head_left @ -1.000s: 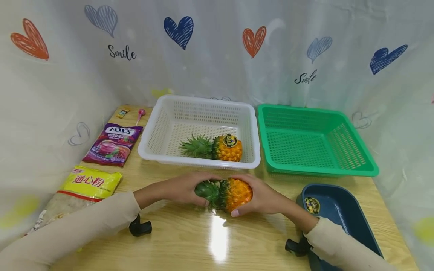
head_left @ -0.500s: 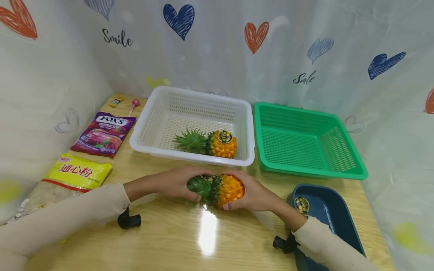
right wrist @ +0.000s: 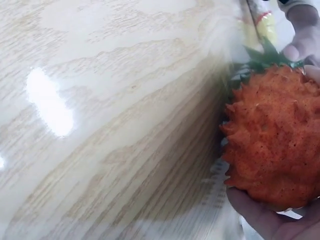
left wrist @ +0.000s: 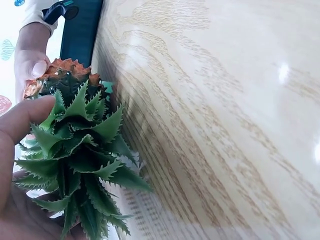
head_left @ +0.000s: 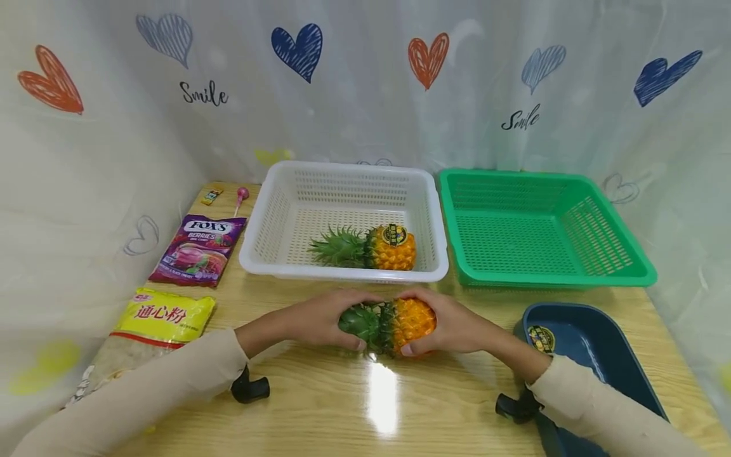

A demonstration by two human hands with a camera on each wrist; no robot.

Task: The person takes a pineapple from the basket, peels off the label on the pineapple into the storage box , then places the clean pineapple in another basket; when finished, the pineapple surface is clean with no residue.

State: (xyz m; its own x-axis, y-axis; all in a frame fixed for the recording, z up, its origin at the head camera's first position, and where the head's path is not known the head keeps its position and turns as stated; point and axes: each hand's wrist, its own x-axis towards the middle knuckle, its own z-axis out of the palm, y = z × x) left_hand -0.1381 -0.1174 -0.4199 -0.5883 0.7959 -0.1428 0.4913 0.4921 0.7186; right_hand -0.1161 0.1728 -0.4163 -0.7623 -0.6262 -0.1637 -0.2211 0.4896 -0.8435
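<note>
Both hands hold one pineapple (head_left: pixel 412 322) lying sideways over the table, in front of the white basket. My left hand (head_left: pixel 320 320) grips its green leafy crown (left wrist: pixel 80 155), thumb on the near side. Round the orange fruit end (right wrist: pixel 277 135) curl the thumb and fingers of my right hand (head_left: pixel 457 324). A second pineapple (head_left: pixel 391 249) with a black and gold sticker lies inside the white basket (head_left: pixel 342 274), its crown pointing left. In the left wrist view the serrated leaves stand close to the tabletop; whether the fruit touches it I cannot tell.
A green basket (head_left: pixel 554 278) stands at the back right. Below it is a dark blue bin (head_left: pixel 605 324) with a similar sticker. Along the left lie a purple candy bag (head_left: pixel 200 251), a yellow pasta bag (head_left: pixel 162 316), a lollipop (head_left: pixel 242 193) and a small wrapped candy (head_left: pixel 212 197).
The head view has tilted and shifted, moving the whole scene in the frame. Both hands keep their hold on the pineapple, which stays at about the same spot before the white basket.
</note>
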